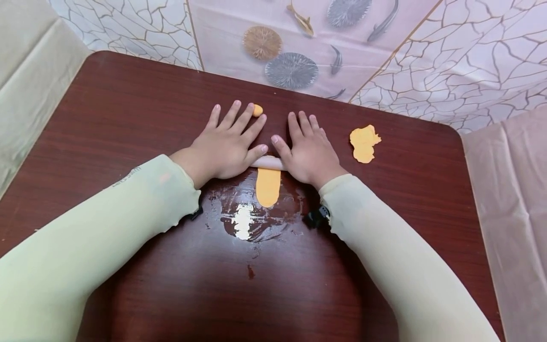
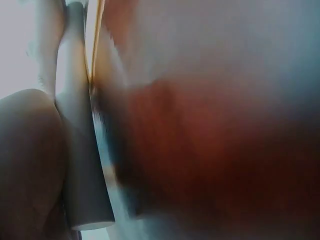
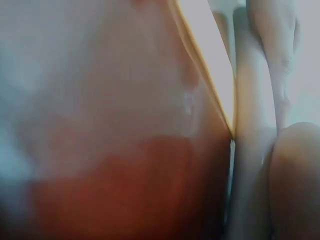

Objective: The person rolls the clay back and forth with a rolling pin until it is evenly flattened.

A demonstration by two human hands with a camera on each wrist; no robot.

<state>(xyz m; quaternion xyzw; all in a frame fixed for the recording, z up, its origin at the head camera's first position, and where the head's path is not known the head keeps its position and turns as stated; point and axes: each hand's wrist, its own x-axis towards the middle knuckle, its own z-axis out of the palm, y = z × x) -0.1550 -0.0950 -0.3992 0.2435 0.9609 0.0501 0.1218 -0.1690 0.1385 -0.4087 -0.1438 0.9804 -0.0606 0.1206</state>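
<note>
A pale rolling pin (image 1: 269,163) lies crosswise over a flat orange strip of dough or clay (image 1: 268,190), whose rounded near end shows. My left hand (image 1: 226,147) lies palm down over the pin's left part, fingers straight and spread. Over its right part rests my right hand (image 1: 311,152), fingers extended forward and the thumb pointing toward the other thumb. In the left wrist view the palm presses against the grey-looking pin (image 2: 82,150). The right wrist view shows the pin (image 3: 252,125) under the other palm, with the strip (image 3: 210,55) beside it.
A small orange lump (image 1: 258,110) sits just beyond the left fingertips. To the right lies a flat, ragged orange piece (image 1: 364,144). Shiny wet smears (image 1: 243,223) mark the dark wooden table (image 1: 239,294) in front of the strip. Patterned cloth (image 1: 273,42) hangs behind the table.
</note>
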